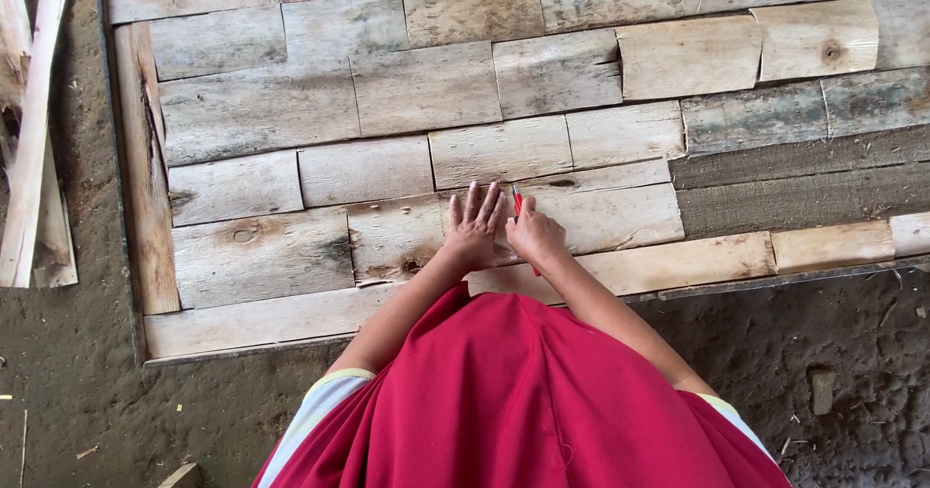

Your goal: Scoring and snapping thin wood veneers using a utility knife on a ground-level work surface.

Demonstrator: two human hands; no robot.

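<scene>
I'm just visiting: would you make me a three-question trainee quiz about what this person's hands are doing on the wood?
1. True or false: the left hand lies flat on a wooden board.
2. What does the right hand hold? A) hammer B) red pencil C) saw
3. Fill in: loose wooden strips lie on the ____ side of the picture.

Key: 1 true; 2 B; 3 left.
</scene>
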